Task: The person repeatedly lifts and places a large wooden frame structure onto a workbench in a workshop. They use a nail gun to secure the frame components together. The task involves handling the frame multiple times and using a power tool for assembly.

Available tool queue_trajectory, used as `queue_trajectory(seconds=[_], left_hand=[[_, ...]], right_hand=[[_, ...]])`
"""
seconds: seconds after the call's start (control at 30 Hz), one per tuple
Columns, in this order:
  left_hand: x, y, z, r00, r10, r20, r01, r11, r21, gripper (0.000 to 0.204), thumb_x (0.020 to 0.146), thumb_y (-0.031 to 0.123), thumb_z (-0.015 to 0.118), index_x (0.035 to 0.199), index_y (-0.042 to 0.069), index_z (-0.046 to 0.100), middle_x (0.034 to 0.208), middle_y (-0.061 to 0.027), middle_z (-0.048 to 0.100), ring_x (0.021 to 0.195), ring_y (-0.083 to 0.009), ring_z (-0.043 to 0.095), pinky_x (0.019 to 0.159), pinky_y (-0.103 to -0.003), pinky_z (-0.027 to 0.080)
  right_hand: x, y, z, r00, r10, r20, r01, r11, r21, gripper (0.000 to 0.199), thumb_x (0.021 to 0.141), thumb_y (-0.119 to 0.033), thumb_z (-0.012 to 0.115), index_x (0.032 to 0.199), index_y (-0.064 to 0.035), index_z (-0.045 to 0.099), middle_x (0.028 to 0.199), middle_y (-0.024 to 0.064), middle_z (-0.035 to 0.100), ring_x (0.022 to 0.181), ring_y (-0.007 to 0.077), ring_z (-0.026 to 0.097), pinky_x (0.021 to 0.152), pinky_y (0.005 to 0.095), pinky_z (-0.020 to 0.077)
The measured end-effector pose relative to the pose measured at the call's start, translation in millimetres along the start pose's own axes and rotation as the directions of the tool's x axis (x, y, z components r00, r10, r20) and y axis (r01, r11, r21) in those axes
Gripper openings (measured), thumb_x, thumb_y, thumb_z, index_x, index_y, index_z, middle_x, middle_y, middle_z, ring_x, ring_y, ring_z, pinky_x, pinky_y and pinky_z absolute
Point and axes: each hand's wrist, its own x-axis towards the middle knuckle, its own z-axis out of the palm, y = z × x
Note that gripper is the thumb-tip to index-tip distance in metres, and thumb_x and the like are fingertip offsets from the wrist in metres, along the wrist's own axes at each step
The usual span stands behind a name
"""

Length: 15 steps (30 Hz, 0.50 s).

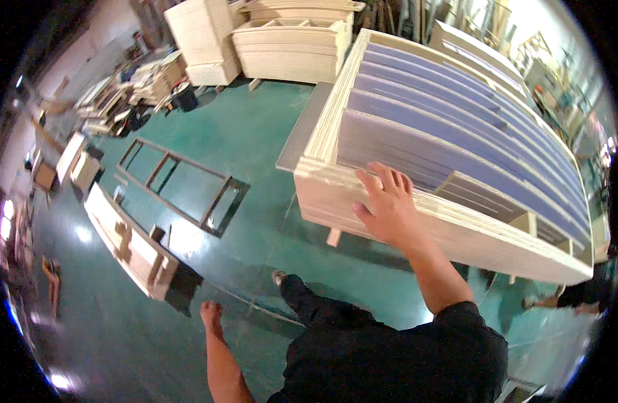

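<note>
My right hand (391, 209) reaches over the near edge of a large stack of pale wooden frames (470, 242). Its fingers are stretched and a little apart, and it grips nothing; the fingertips lie over the top rim near the stack's left corner. Inside the frames, blue-grey panels (396, 142) show between the long slats. My left hand (211, 313) hangs low over the green floor, well away from the stack. Its fingers look loosely curled, with nothing visible in them. Close to that hand lies a pale wooden box-like piece (131, 245).
A brown ladder-shaped frame (171, 185) lies on the floor to the left. Stacked pale panels (289, 54) stand at the back, with wood scraps (144, 80) and a black bucket (185, 97) left of them. Another person's arm (544, 302) shows at the far right, past the stack.
</note>
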Motion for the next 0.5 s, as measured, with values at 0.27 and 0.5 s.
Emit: queue_trajectory(seconds=[0.27, 0.5], left_hand=[[286, 229, 91, 0.839, -0.188, 0.511, 0.378, 0.876, -0.299, 0.016, 0.104, 0.015, 0.061, 0.117, 0.007, 0.064, 0.097, -0.0058, 0.072, 0.086, -0.0180, 0.070, 0.070, -0.033, 0.054], [502, 431, 270, 0.502, 0.413, 0.760, -0.240, 0.911, -0.337, 0.021, 0.107, 0.025, 0.062, 0.111, 0.004, 0.068, 0.098, -0.0065, 0.071, 0.094, -0.0198, 0.065, 0.086, -0.036, 0.051]], right_hand=[[39, -35, 48, 0.912, 0.408, -0.033, -0.409, 0.911, -0.050, 0.051, 0.088, -0.040, 0.078, 0.128, -0.0102, 0.068, 0.120, 0.0113, 0.067, 0.116, 0.0355, 0.059, 0.098, 0.0526, 0.0450], [64, -37, 75, 0.822, 0.526, -0.220, -0.561, 0.814, -0.152, 0.023, 0.080, -0.029, 0.079, 0.097, -0.0152, 0.073, 0.095, 0.0032, 0.069, 0.093, 0.0285, 0.065, 0.086, 0.0450, 0.0488]])
